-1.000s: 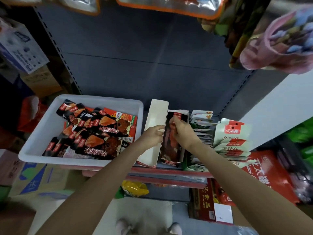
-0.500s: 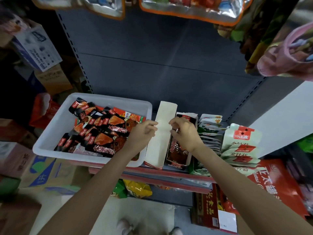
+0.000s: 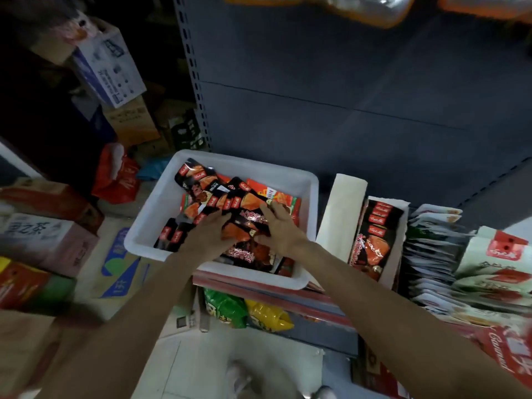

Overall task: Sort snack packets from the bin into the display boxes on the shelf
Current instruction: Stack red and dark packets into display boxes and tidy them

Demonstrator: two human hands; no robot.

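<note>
both bare forearms reach forward and down into the white bin [image 3: 149, 223], which sits on the shelf edge left of centre. the left hand [image 3: 208, 236] lies palm down on the heap, its fingers stretched forward and fairly close together, pressing on the black and orange snack packets [image 3: 213, 194]. just beside it, the right hand [image 3: 277, 227] also rests palm down, fingers spread a little wider, thumb angled inward against a glossy packet between the two hands; whether either hand actually pinches a packet cannot be told. the packets are dark with red labels and orange pictures, piled loosely and overlapping. to the right of the bin stands an open display box [image 3: 400, 226] with a raised pale flap [image 3: 342, 214], holding matching packets on end.
</note>
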